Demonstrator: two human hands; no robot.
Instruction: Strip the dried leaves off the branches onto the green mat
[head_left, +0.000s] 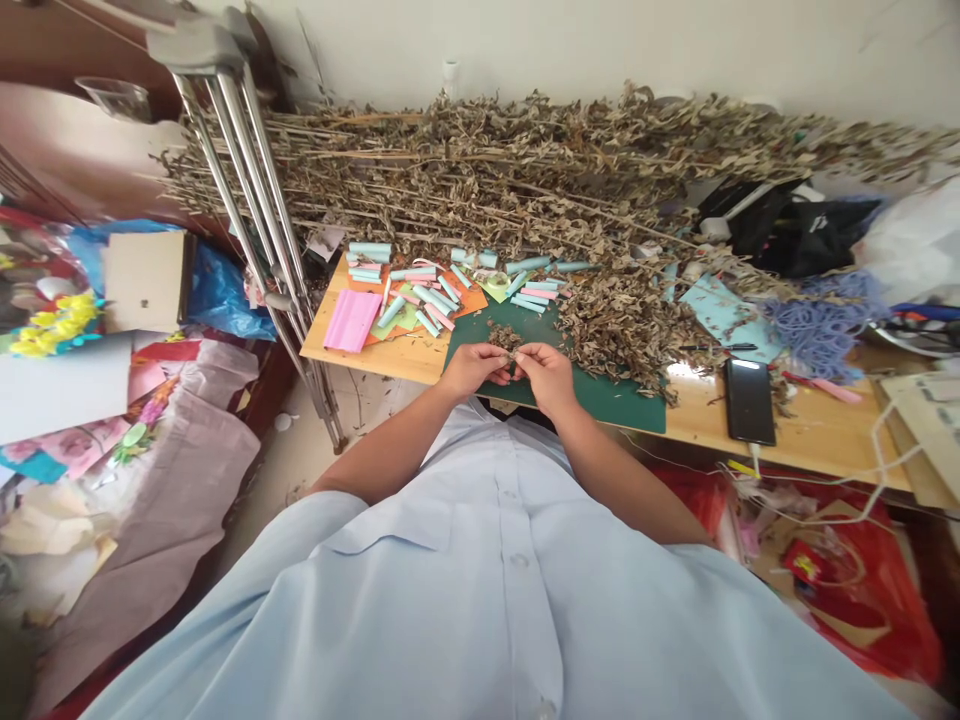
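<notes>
My left hand (478,368) and my right hand (546,375) meet over the front edge of a green cutting mat (622,398). Both are closed, thumbs and fingers pinched together on a small bit of dried leaf (512,358), mostly covered by the fingertips. Just behind them lies a small heap of crumbled dried leaves (504,336). A larger pile of dried leaves (619,325) spreads over the mat to the right. Several pale blue and pink paper rolls (431,300) lie at the left, near a pink folded sheet (352,320).
Long dried leafy stalks (450,170) fill the back of the wooden table (817,430). A phone (748,400) with a cable lies at the right, near blue yarn (829,320). Metal crutches (251,190) lean at the table's left end. A red bag (877,590) sits below on the right.
</notes>
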